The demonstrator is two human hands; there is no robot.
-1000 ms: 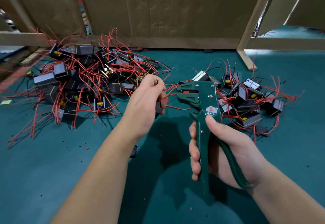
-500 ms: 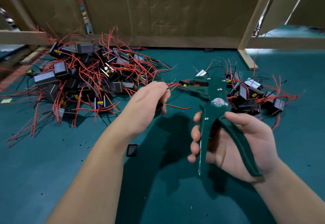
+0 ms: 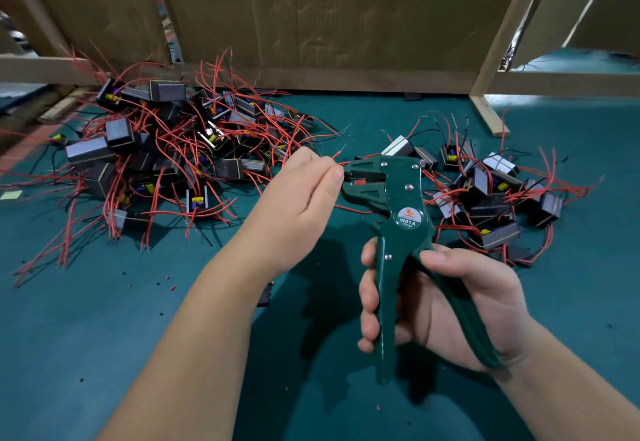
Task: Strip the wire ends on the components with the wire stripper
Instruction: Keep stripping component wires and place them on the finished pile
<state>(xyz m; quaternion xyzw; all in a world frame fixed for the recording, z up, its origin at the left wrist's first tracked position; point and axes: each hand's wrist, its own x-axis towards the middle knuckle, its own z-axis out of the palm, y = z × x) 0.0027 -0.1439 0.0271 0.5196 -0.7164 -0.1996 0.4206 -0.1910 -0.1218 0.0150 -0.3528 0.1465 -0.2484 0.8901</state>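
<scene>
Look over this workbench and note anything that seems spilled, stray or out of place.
Small red scraps lie scattered on the green mat near the left pile, and one black part sits alone beside the left forearm, apart from the piles. Nothing looks damaged.

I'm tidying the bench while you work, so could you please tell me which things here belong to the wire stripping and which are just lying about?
In the job: wire stripper in the right hand; red wire pinched by the left hand; left pile of components; right pile of components.

Just lying about: cardboard sheet; wooden frame; insulation scraps on the mat.
</scene>
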